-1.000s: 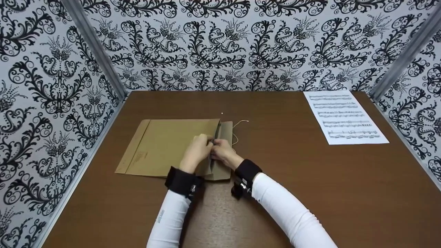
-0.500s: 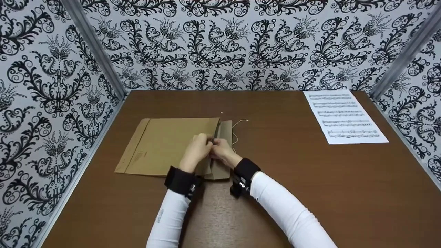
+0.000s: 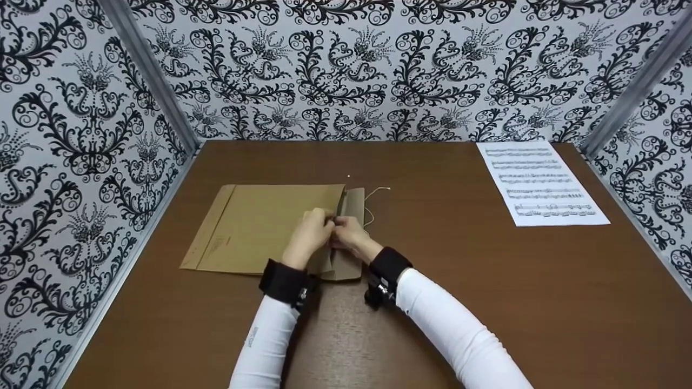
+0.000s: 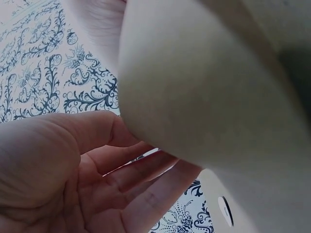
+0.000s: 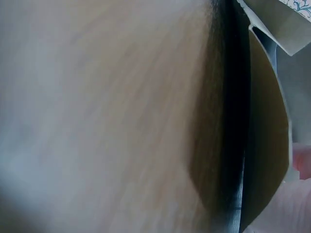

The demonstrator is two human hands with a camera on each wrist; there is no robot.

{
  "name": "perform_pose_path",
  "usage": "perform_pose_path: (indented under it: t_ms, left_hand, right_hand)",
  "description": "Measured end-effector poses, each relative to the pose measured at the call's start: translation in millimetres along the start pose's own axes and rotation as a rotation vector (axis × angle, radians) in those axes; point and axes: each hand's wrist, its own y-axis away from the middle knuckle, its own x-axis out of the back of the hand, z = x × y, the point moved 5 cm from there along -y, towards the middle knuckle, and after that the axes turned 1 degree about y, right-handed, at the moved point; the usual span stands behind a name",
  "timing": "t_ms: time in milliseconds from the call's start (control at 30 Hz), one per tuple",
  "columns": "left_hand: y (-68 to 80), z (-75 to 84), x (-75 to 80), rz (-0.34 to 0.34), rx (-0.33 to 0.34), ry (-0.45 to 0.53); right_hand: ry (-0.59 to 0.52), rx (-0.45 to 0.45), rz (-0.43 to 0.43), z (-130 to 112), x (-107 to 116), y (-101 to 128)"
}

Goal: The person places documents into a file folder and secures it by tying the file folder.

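Note:
A brown paper envelope (image 3: pixel 265 216) lies on the table with its mouth to the right, and its flap (image 3: pixel 354 202) spreads out beyond. At the mouth my left hand (image 3: pixel 311 235) pinches the front edge; in the left wrist view the thumb (image 4: pixel 97 128) and fingers meet at the curved paper (image 4: pixel 194 92). My right hand (image 3: pixel 351 236) bends in from the flap side, close against the left one. Its fingertips are hidden, so what they hold does not show. In the right wrist view the envelope's mouth (image 5: pixel 267 121) gapes around a dark inside.
A thin string (image 3: pixel 370 208) trails from the flap side onto the brown table (image 3: pixel 459 302). A sheet of printed music (image 3: pixel 543 183) lies at the back right. Patterned walls (image 3: pixel 367 70) stand behind and at both sides. A tiny white speck (image 3: pixel 348 176) sits behind the envelope.

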Motion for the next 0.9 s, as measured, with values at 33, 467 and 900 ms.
perform_pose_path:
  t_ms: [33,467,900]
  left_hand:
    - [-0.1,-0.1,-0.2,0.002,-0.001,-0.003]
    - [-3.6,0.3,-5.7,0.006,0.043,-0.046]
    - [-5.3,-1.0,-16.8,0.015,0.073,-0.102]
  right_hand:
    - [0.004,-0.005,0.006,0.1,1.4,0.2]
    - [-0.035,-0.026,0.071,-4.5,27.1,7.9]
    - [-0.002,0.092,0.046,-12.9,50.2,27.1]
